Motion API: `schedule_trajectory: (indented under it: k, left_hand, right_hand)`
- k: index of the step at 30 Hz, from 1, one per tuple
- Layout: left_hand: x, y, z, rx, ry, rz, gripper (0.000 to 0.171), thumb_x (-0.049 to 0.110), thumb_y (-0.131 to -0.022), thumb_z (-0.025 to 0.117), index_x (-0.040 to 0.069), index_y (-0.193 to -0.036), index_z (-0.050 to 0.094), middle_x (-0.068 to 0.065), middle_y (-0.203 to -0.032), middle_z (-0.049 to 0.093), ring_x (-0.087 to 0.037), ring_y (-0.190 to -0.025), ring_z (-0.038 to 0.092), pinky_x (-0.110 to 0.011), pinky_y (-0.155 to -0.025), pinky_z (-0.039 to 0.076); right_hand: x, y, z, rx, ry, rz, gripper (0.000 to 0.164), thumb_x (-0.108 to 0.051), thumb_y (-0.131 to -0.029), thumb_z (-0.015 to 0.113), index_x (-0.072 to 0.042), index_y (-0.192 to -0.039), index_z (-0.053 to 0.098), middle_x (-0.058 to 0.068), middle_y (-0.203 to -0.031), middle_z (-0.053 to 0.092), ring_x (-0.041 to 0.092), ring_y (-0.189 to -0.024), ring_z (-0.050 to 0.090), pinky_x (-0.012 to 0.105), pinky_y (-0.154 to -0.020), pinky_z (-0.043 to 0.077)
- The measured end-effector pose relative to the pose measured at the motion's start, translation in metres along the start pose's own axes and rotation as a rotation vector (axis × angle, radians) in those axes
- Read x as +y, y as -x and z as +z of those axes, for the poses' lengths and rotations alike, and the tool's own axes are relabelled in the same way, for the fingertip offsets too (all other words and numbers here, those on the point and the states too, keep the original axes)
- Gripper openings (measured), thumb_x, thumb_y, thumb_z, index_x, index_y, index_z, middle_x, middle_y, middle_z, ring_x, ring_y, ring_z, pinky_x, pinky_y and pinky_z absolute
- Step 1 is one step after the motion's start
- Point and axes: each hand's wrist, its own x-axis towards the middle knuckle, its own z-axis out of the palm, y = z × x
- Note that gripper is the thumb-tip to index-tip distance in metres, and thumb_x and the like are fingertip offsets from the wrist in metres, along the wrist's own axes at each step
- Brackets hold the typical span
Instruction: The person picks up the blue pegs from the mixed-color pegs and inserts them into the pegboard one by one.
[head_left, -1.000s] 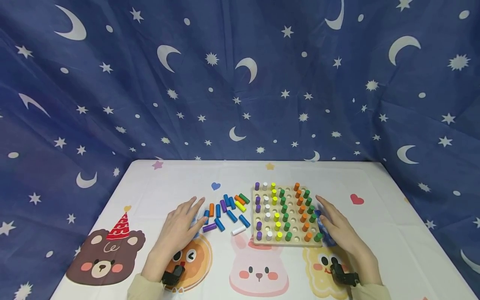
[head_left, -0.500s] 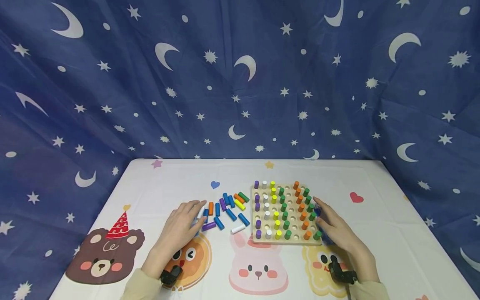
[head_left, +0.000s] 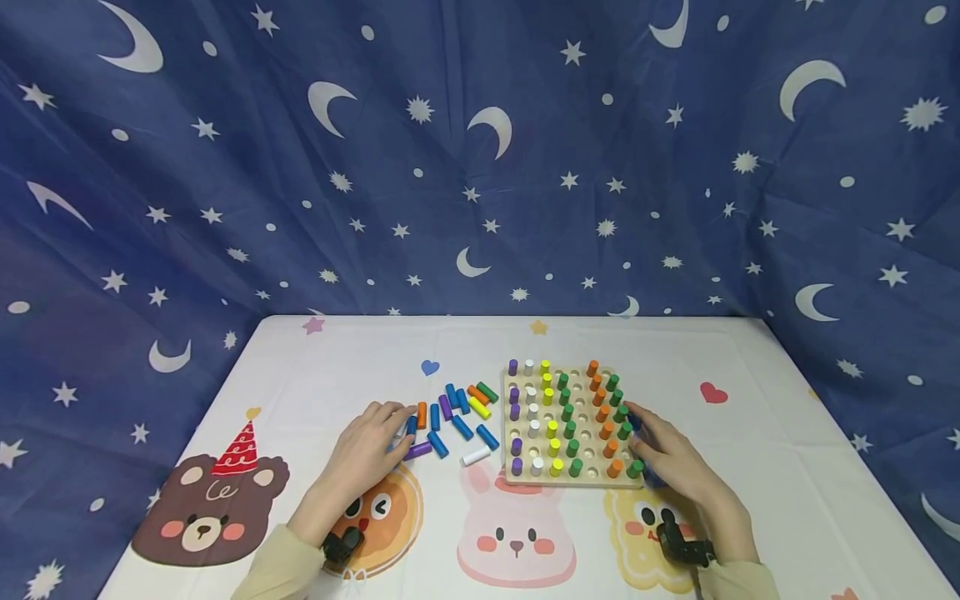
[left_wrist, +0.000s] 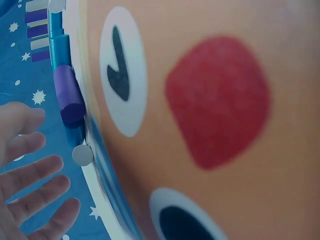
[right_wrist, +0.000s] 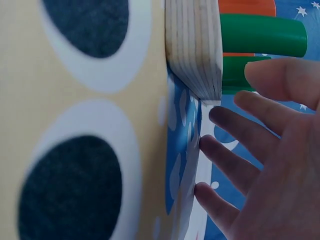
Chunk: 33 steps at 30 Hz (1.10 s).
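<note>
A wooden pegboard [head_left: 540, 482] carries upright purple, white, yellow, green and orange pegs, with several bare holes among them. Left of it lie loose pegs, among them a purple peg [head_left: 417, 451], a white peg [head_left: 476, 457] and several blue ones. My left hand [head_left: 360, 450] hovers at the pile's left edge, fingers loosely spread and gripping nothing; in the left wrist view a white peg [left_wrist: 83, 155] lies near its fingertips. At the board's right side is my right hand [head_left: 678, 454], its fingers extended beside the board edge [right_wrist: 192, 50] and a green peg [right_wrist: 262, 35]; contact is unclear.
A white tablecloth [head_left: 795, 467] with cartoon animals covers the table. Behind it hangs a blue curtain [head_left: 675, 208] with moons and stars. Black wrist cameras [head_left: 343, 546] sit on both wrists.
My left fingers have come down and in over the pile's left end, partly covering a white peg. My right hand has moved slightly left, closer to the board. The pegs look unmoved.
</note>
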Motion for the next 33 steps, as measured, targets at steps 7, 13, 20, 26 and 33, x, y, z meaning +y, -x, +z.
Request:
schedule_trajectory:
  k: [7,13,20,26,33]
  left_hand:
    - [0.000,-0.007,0.002,-0.010,-0.008,0.023,0.037,0.029,-0.079,0.068,0.015,-0.113,0.063,0.000,-0.107,0.063,-0.014,-0.092,0.053,-0.031,-0.074,0.050]
    - [-0.001,-0.011,0.004,-0.039,-0.016,0.044,0.037,0.028,-0.077,0.070,0.014,-0.111,0.064,0.000,-0.106,0.063,-0.013,-0.089,0.052,-0.030,-0.073,0.049]
    - [-0.001,-0.014,0.003,-0.036,-0.019,0.064,0.037,0.027,-0.074,0.073,0.013,-0.108,0.065,0.000,-0.105,0.065,-0.013,-0.088,0.052,-0.030,-0.072,0.050]
    - [-0.002,-0.016,0.004,-0.045,-0.020,0.061,0.037,0.028,-0.073,0.075,0.013,-0.106,0.066,0.000,-0.102,0.066,-0.012,-0.088,0.053,-0.030,-0.074,0.051]
    - [-0.002,-0.017,0.003,-0.082,0.006,0.040,0.037,0.027,-0.073,0.075,0.014,-0.107,0.066,-0.001,-0.104,0.066,-0.013,-0.091,0.053,-0.032,-0.078,0.051]
  right_hand:
    - [-0.001,0.000,0.000,0.004,0.018,0.002,0.058,-0.027,-0.090,0.052,-0.013,-0.142,0.030,0.022,-0.143,0.033,0.045,-0.132,0.028,0.067,-0.100,0.024]
    - [-0.001,0.001,0.001,0.010,0.049,0.016,0.056,-0.024,-0.089,0.053,-0.009,-0.140,0.034,0.026,-0.144,0.029,0.047,-0.132,0.025,0.066,-0.100,0.024]
    - [-0.001,0.001,0.001,0.014,0.060,0.004,0.056,-0.024,-0.088,0.055,-0.009,-0.139,0.035,0.026,-0.144,0.030,0.047,-0.132,0.026,0.067,-0.100,0.024]
    - [0.001,0.001,0.002,0.022,0.072,-0.009,0.056,-0.021,-0.087,0.056,-0.008,-0.138,0.036,0.026,-0.143,0.032,0.047,-0.131,0.027,0.066,-0.100,0.024]
    - [0.001,0.002,0.003,0.020,0.075,0.000,0.057,-0.020,-0.087,0.056,-0.008,-0.139,0.035,0.025,-0.144,0.031,0.046,-0.132,0.026,0.066,-0.101,0.024]
